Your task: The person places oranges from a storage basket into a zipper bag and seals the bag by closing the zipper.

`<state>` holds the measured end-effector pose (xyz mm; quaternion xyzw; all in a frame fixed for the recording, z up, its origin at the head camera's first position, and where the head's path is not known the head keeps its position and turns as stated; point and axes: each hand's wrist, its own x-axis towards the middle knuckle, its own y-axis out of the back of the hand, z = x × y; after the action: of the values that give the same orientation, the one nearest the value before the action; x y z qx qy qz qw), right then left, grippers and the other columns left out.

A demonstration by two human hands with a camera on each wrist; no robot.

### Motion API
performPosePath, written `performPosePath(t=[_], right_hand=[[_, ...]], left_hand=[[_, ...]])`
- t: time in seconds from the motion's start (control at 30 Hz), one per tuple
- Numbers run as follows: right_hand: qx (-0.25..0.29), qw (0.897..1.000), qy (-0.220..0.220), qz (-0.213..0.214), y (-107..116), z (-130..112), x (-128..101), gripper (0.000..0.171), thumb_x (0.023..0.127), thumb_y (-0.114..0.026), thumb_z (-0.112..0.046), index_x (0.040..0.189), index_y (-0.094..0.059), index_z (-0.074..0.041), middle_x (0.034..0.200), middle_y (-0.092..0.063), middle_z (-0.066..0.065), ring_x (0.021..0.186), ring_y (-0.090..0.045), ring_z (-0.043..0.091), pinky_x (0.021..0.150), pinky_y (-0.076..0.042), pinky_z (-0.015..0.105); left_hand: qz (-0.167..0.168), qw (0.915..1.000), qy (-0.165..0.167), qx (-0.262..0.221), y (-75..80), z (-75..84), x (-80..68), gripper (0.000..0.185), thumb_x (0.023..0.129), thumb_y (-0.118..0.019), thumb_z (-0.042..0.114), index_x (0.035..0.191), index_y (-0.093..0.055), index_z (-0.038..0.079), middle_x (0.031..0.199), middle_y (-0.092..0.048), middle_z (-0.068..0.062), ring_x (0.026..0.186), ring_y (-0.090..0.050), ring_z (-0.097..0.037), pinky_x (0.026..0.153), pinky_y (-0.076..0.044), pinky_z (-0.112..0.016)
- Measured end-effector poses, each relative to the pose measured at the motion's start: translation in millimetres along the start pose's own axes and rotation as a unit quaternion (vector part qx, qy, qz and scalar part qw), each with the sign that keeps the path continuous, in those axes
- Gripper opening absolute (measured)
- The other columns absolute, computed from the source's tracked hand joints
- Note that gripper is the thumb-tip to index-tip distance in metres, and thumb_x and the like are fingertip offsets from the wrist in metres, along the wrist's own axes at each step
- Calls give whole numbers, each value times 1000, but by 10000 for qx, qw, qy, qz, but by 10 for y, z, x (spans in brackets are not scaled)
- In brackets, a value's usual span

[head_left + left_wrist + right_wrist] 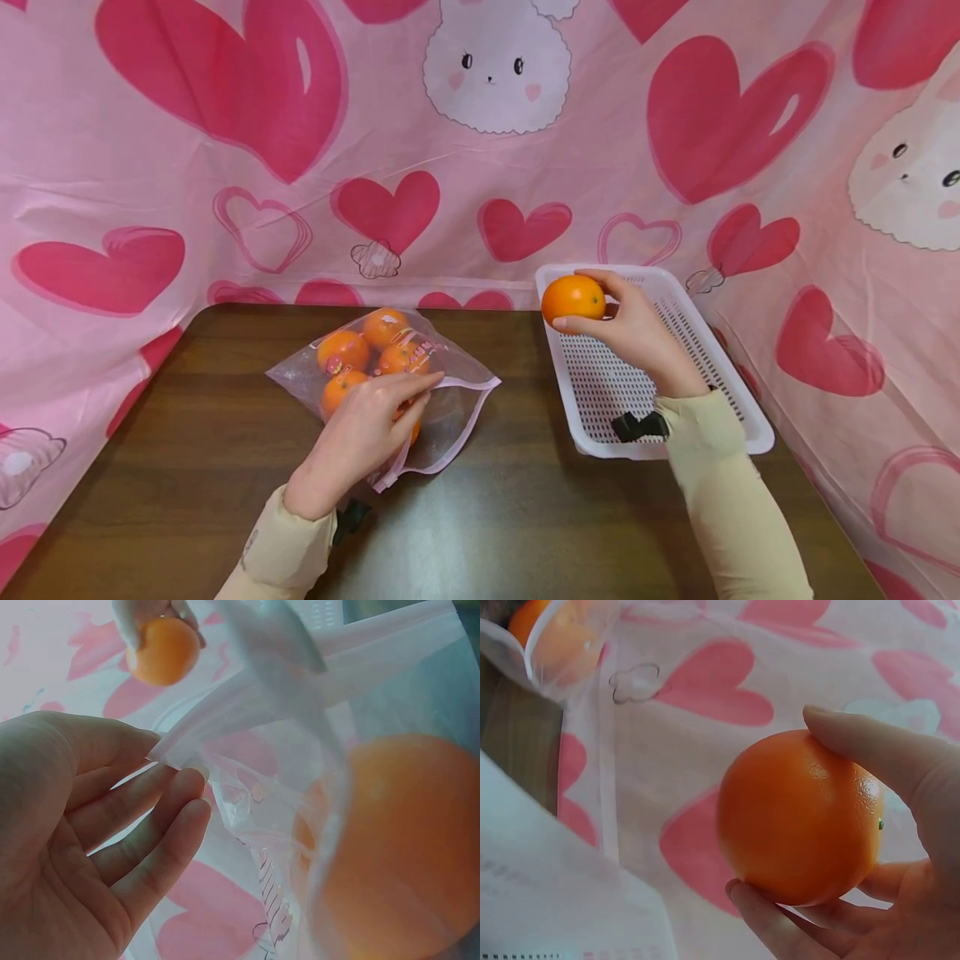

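Observation:
My right hand (637, 329) grips an orange (570, 300) between thumb and fingers, over the far left part of a white plastic basket (600, 379). In the right wrist view the orange (799, 817) shows smooth skin and a small green stem spot. To the left, a clear zip bag (453, 342) with a pink-edged opening lies on the table, several oranges (342, 352) inside. My left hand (363, 425) is over the bag's near side. In the left wrist view its thumb and fingertips pinch the bag's edge (176, 750), and the mouth gapes beside them.
The brown wooden table (480, 533) carries both bag and basket. The basket stands at the right, its floor and sides slotted, with a raised rim (738, 392). A pink heart-printed cloth (517, 175) hangs behind and along both sides of the table.

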<state>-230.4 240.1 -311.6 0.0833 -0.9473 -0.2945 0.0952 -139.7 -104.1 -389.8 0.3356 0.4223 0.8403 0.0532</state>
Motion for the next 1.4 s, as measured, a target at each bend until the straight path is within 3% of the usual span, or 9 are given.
performPosePath(t=[0.27, 0.57, 0.73, 1.2, 1.4], right_hand=[[291, 9990, 340, 82, -121, -127, -134, 69, 84, -86, -31, 144, -54, -19, 134, -56, 3, 108, -59, 30, 91, -53, 43], [573, 9958, 709, 53, -243, -266, -289, 70, 82, -88, -24, 143, -55, -23, 133, -57, 0, 107, -60, 26, 87, -57, 34], [779, 9936, 814, -71, -330, -333, -386, 72, 80, -89, -22, 143, -55, -24, 132, -58, -1, 106, -60, 26, 87, -57, 42], [895, 9893, 1014, -552, -613, -436, -633, 74, 77, -91, -24, 142, -55, -28, 131, -58, -5, 106, -62, 22, 90, -54, 47], [559, 9878, 1235, -765, -787, -390, -690, 74, 74, -93, -29, 139, -57, -31, 126, -63, -9, 102, -63, 17, 90, -55, 40]], left_hand=[[46, 10000, -63, 24, -1, -7, 4, 37, 89, -79, 9, 125, -75, 12, 113, -75, -2, 100, -71, -19, 84, -58, -41], [-24, 10000, 94, -11, 21, -9, 5, 35, 90, -78, 12, 125, -75, 13, 114, -74, -2, 101, -70, -19, 87, -57, -42], [83, 9999, 54, -24, 11, -18, -3, 33, 89, -80, 11, 122, -77, 12, 112, -75, -3, 99, -70, -20, 85, -57, -42], [113, 9998, 157, -52, 36, -16, -5, 33, 88, -81, 11, 121, -77, 12, 111, -74, -3, 101, -70, -22, 88, -56, -43], [127, 9998, 154, -29, 48, -13, 3, 34, 88, -81, 12, 122, -76, 11, 112, -74, -3, 102, -70, -22, 88, -56, -42]])
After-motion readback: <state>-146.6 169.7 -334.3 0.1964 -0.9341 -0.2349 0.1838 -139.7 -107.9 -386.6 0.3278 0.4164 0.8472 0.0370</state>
